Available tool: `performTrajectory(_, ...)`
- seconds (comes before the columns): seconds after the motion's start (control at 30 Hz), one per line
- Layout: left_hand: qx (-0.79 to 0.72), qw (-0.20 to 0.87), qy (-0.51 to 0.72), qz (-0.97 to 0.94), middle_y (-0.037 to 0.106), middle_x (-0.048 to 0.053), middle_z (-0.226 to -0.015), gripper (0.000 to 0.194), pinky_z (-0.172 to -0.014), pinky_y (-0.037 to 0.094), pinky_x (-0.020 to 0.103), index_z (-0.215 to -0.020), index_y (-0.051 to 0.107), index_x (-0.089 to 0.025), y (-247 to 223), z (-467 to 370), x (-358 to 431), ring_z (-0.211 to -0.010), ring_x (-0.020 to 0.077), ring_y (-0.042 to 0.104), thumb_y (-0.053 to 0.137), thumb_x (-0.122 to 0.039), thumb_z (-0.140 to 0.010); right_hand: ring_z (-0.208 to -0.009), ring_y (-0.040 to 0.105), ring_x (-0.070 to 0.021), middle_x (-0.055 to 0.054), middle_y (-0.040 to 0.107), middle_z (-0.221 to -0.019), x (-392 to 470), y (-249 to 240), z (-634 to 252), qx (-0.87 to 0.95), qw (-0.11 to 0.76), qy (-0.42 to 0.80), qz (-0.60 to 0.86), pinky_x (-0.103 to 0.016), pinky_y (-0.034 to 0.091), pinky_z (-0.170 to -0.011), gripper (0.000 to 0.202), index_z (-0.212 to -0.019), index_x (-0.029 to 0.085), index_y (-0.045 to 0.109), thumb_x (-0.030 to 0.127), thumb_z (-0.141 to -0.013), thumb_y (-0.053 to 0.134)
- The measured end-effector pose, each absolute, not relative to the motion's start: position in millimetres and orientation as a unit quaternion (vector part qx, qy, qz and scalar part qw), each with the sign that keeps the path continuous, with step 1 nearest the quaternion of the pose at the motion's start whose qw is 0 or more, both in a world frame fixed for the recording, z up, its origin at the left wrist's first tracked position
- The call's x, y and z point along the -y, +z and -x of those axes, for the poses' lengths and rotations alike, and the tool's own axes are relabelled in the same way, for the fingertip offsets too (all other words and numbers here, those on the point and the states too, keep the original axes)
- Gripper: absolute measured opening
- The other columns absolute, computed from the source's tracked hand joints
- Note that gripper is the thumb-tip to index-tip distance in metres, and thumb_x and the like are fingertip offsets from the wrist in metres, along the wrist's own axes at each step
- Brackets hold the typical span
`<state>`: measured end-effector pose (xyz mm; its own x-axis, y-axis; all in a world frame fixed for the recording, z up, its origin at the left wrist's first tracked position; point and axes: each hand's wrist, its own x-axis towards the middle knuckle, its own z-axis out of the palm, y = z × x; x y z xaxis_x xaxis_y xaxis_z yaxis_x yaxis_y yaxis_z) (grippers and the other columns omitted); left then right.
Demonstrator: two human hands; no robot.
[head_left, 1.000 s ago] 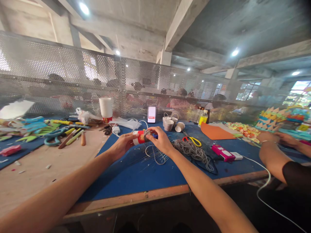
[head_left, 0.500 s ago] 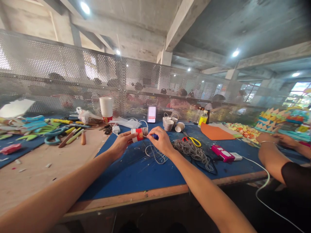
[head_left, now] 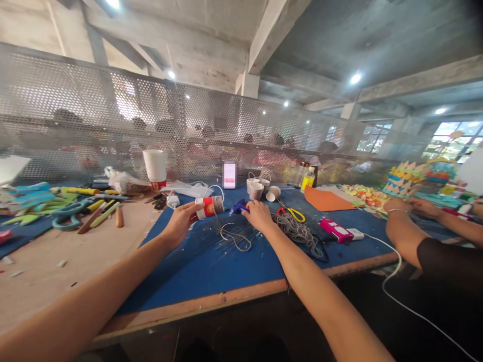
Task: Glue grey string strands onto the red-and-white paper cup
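Note:
My left hand (head_left: 181, 221) is closed round the base of a red and white paper cup (head_left: 206, 207), tipped on its side with its far part wrapped in grey cord. From the cup a loose grey cord (head_left: 241, 243) trails onto the blue mat (head_left: 188, 271). To the right, my right hand (head_left: 258, 216) has its fingers on a blue tool (head_left: 239, 206), low over the mat; its tip is too small to make out. Just beyond stand small cord-wrapped cups (head_left: 256, 190), and another such cup (head_left: 273, 193) lies on its side.
Tangled grey cord (head_left: 298, 229), yellow-handled scissors (head_left: 296, 215) and a pink device (head_left: 336, 230) lie on the right. A phone (head_left: 229, 175) stands behind. On the left are a cup stack (head_left: 154, 167) and blue scissors (head_left: 70, 213). Another person's arms (head_left: 403, 229) reach in at far right.
My right hand has moved away from the cup and lower toward the mat with the blue tool. The camera view has shifted slightly to the right.

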<state>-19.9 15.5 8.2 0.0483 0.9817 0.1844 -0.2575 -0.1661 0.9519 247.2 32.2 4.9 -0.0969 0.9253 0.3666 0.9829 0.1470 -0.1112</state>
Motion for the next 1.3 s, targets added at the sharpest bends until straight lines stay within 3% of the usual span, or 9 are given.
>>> performTrajectory(0.17,-0.361,0.534,0.581,-0.497,0.079,0.007,-0.081,0.028,-0.069,0.052,0.03,-0.078,0.078,-0.017,11.6,17.7,-12.4,-0.077,0.023,0.07,0.09,-0.038,-0.064,-0.12,0.066,-0.0313,-0.018,0.07,-0.126,-32.3,-1.4,-242.8,0.738,0.159,-0.08,0.651,-0.043,0.049,-0.1,0.027,-0.122,0.016,0.065,0.03,-0.099,0.068)
performTrajectory(0.3,-0.36,0.541,0.584,-0.487,0.079,0.007,-0.081,0.031,-0.069,0.052,0.03,-0.081,0.079,-0.016,14.5,16.7,-10.0,-0.075,0.0223,0.07,0.09,-0.039,-0.064,-0.118,0.068,-0.0289,-0.02,0.066,-0.133,-34.2,-1.0,-239.3,0.736,0.185,-0.086,0.646,-0.039,0.051,-0.097,0.03,-0.134,0.015,0.058,0.023,-0.106,0.053)
performTrajectory(0.4,-0.352,0.547,0.596,-0.471,0.08,0.008,-0.084,0.032,-0.07,0.051,0.03,-0.082,0.079,-0.015,14.0,18.7,-12.3,-0.074,0.0202,0.069,0.091,-0.04,-0.065,-0.115,0.069,-0.0287,-0.023,0.062,-0.138,-38.5,4.1,-238.8,0.704,0.295,-0.065,0.643,-0.038,0.052,-0.094,0.037,-0.141,0.011,0.052,0.027,-0.108,0.046)
performTrajectory(0.5,-0.35,0.551,0.598,-0.466,0.081,0.008,-0.091,0.037,-0.071,0.051,0.03,-0.092,0.081,-0.015,10.6,22.0,-18.0,-0.077,0.021,0.07,0.091,-0.039,-0.065,-0.116,0.069,-0.0296,-0.02,0.07,-0.125,-42.9,12.2,-240.0,0.657,0.462,0.018,0.596,-0.038,0.053,-0.096,0.035,-0.129,0.013,0.059,0.036,-0.102,0.058)
performTrajectory(0.63,-0.35,0.559,0.59,-0.466,0.082,0.01,-0.094,0.04,-0.073,0.052,0.032,-0.096,0.083,-0.014,6.4,24.3,-23.8,-0.081,0.0224,0.071,0.092,-0.038,-0.065,-0.076,0.069,-0.0215,-0.006,0.073,-0.089,-37.2,21.8,-234.9,0.649,0.548,0.184,0.495,-0.033,0.055,-0.075,0.039,-0.112,0.019,0.066,0.053,-0.093,0.065)
performTrajectory(0.77,-0.348,0.563,0.589,-0.464,0.083,0.01,-0.101,0.038,-0.078,0.054,0.033,-0.096,0.083,-0.015,8.8,23.7,-21.5,-0.089,0.0248,0.073,0.092,-0.035,-0.065,-0.051,0.053,-0.0121,0.004,0.06,-0.067,-17.4,29.5,-219.2,0.654,0.557,0.299,0.416,-0.026,0.045,-0.054,0.047,-0.103,0.02,0.065,0.064,-0.088,0.066)
performTrajectory(0.97,-0.344,0.566,0.592,-0.46,0.083,0.009,-0.102,0.038,-0.081,0.054,0.032,-0.095,0.083,-0.016,13.3,23.9,-16.5,-0.09,0.0237,0.073,0.092,-0.036,-0.064,-0.05,0.051,-0.0124,0.005,0.054,-0.055,1.7,38.9,-212.4,0.716,0.496,0.288,0.398,-0.025,0.044,-0.055,0.044,-0.093,0.019,0.068,0.063,-0.09,0.067)
performTrajectory(1.13,-0.341,0.565,0.593,-0.462,0.083,0.008,-0.095,0.038,-0.081,0.053,0.032,-0.097,0.084,-0.017,9.6,25.6,-19.3,-0.087,0.023,0.073,0.092,-0.038,-0.067,-0.066,0.067,-0.0191,-0.003,0.069,-0.066,6.9,37.2,-215.6,0.752,0.484,0.174,0.412,-0.028,0.05,-0.065,0.045,-0.082,0.018,0.073,0.06,-0.094,0.065)
performTrajectory(1.3,-0.349,0.546,0.598,-0.472,0.083,0.009,-0.097,0.033,-0.081,0.053,0.033,-0.094,0.084,-0.017,8.3,26.9,-20.7,-0.087,0.0243,0.073,0.09,-0.037,-0.068,-0.082,0.076,-0.0237,-0.008,0.08,-0.086,8.6,21.9,-213.1,0.786,0.468,0.101,0.391,-0.03,0.053,-0.076,0.039,-0.096,0.018,0.078,0.055,-0.097,0.065)
